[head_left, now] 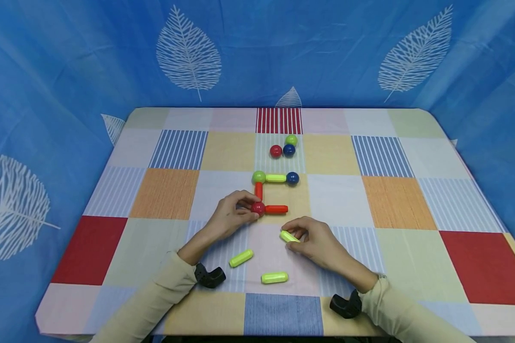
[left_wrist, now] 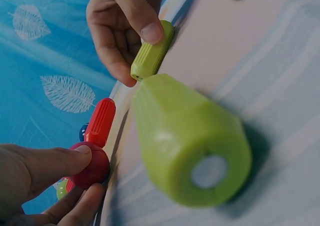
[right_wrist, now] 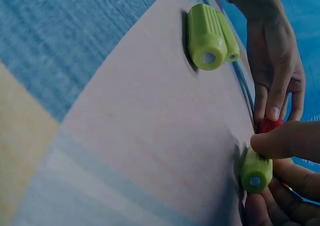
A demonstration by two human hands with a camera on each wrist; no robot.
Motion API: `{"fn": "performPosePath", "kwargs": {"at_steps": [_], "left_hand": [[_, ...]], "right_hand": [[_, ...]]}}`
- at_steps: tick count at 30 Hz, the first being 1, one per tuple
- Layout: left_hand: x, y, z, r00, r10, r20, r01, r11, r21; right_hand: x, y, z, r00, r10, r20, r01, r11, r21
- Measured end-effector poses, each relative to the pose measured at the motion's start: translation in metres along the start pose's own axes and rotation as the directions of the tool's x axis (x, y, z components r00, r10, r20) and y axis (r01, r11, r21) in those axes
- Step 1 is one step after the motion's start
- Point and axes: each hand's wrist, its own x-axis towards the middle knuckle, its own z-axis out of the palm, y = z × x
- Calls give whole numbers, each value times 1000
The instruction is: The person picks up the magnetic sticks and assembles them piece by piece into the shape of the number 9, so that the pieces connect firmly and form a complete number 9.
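My left hand (head_left: 231, 214) pinches a red ball (head_left: 258, 208) between thumb and fingers at the near corner of a joined frame. From that ball one red rod (head_left: 276, 209) points right and another red rod (head_left: 259, 191) runs away to a green ball (head_left: 259, 177). A yellow-green rod (head_left: 276, 178) links the green ball to a dark blue ball (head_left: 292, 178). My right hand (head_left: 319, 240) holds a loose yellow-green rod (right_wrist: 257, 171) by thumb and fingers, close over the cloth and to the near right of the frame.
Two more yellow-green rods lie nearer me, one slanted (head_left: 241, 258) and one level (head_left: 274, 277). Beyond the frame sit a loose red ball (head_left: 276, 151), a blue ball (head_left: 289, 150) and a green ball (head_left: 291, 139). Patchwork cloth (head_left: 339, 195) covers the table; a blue curtain (head_left: 309, 52) hangs behind.
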Motion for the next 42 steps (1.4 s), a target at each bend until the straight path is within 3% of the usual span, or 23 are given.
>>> {"fn": "performPosePath", "kwargs": {"at_steps": [10, 22, 32, 42], "left_hand": [[-1, 1, 0, 1000, 2, 4, -2, 1000, -9], [-2, 0, -1, 1000, 0, 12, 0, 1000, -16], [-1, 2, -1, 1000, -11, 5, 11, 1000, -12], [0, 3, -1, 1000, -18, 14, 18, 1000, -13]], "right_hand": [[2, 0, -2, 1000, -12, 7, 13, 1000, -18], [12, 10, -32, 995, 96, -38, -95, 995, 25], [32, 23, -68, 972, 216, -91, -196, 962, 191], [51, 31, -70, 964, 246, -105, -218, 950, 225]]}}
